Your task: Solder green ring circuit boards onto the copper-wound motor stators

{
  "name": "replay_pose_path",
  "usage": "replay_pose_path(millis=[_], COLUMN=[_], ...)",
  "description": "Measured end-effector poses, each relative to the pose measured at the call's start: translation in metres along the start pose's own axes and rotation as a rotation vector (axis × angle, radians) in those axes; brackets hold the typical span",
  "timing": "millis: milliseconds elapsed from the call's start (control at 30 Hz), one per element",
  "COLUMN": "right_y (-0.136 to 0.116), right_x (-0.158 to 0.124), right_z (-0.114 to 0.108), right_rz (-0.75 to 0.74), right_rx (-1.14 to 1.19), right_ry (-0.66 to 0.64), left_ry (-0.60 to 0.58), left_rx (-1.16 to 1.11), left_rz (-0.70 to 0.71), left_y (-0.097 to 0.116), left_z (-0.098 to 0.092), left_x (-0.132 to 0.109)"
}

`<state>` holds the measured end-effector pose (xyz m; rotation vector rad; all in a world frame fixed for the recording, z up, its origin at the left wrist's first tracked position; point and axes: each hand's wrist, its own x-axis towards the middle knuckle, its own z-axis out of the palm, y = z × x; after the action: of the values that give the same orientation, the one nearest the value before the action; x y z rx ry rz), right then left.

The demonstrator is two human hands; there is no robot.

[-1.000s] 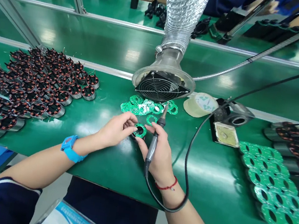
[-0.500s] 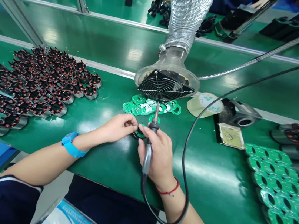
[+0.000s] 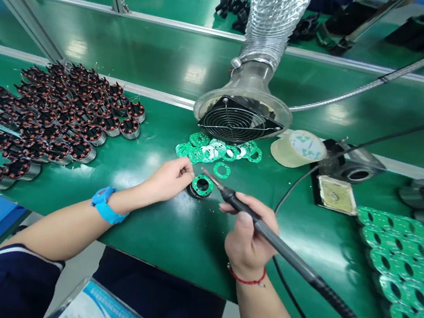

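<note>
In front of the extractor fan (image 3: 237, 120), the left hand (image 3: 171, 178) pinches a stator (image 3: 195, 195) already wearing its green ring board (image 3: 210, 186), the right hand (image 3: 250, 236) grips a soldering iron (image 3: 289, 251), with board-topped stators (image 3: 398, 265) right of the fan and many bare ones (image 3: 64, 118) left.

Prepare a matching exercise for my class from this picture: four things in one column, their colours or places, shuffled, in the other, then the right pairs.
Things
1. Soldering iron
2. Green-topped round part
3. Wristband
4. Fan

Colours or places
A. Bright blue
B. At the lower end of the silvery duct
C. In the right grip
D. On the bench, beside the left grip

Pairs: 1-C, 2-D, 3-A, 4-B
</note>
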<state>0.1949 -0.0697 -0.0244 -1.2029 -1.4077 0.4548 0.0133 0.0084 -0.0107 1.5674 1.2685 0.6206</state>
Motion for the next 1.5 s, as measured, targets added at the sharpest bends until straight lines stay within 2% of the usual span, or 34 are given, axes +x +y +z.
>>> replay_pose_path(millis=[100, 433, 567, 633, 767, 833, 967, 1033, 1100, 1167, 1267, 1367, 1500], right_y=[0.000, 0.003, 0.001, -0.001, 0.002, 0.004, 0.007, 0.008, 0.011, 0.013, 0.016, 0.017, 0.017], right_x=[-0.001, -0.001, 0.002, 0.007, 0.015, 0.017, 0.018, 0.017, 0.016, 0.015, 0.013, 0.012, 0.011], right_z=[-0.001, -0.004, 0.003, 0.007, 0.015, 0.017, 0.017, 0.015, 0.013, 0.011, 0.011, 0.012, 0.014], right_rz=[-0.002, -0.072, -0.024, -0.016, -0.127, -0.161, -0.179, -0.181, -0.171, -0.153, -0.139, -0.144, -0.144], right_rx=[0.005, -0.022, -0.012, -0.078, -0.235, -0.265, -0.321, -0.352, -0.346, -0.321, -0.323, -0.332, -0.320], right_ry=[0.028, 0.006, -0.025, -0.112, -0.393, -0.461, -0.408, -0.341, -0.287, -0.275, -0.306, -0.308, -0.292], left_ry=[0.007, 0.035, 0.028, 0.027, 0.031, 0.030, 0.017, -0.071, -0.188, -0.240, -0.168, -0.089, -0.163], left_rx=[0.011, 0.103, 0.117, 0.122, 0.126, 0.122, 0.099, 0.137, 0.252, 0.381, 0.414, 0.249, 0.095], left_rz=[-0.011, 0.004, 0.006, 0.009, 0.022, 0.017, 0.000, 0.014, 0.082, 0.168, 0.229, 0.223, 0.135], left_y=[0.002, 0.013, 0.014, 0.015, 0.015, 0.015, 0.012, 0.010, 0.009, 0.009, 0.010, 0.014, 0.017], left_z=[0.000, -0.001, -0.001, -0.001, -0.001, 0.000, -0.002, -0.004, -0.007, -0.008, -0.010, -0.012, -0.016], left_x=[-0.001, -0.004, -0.004, -0.004, -0.003, -0.003, -0.005, -0.009, -0.013, -0.015, -0.016, -0.014, -0.014])
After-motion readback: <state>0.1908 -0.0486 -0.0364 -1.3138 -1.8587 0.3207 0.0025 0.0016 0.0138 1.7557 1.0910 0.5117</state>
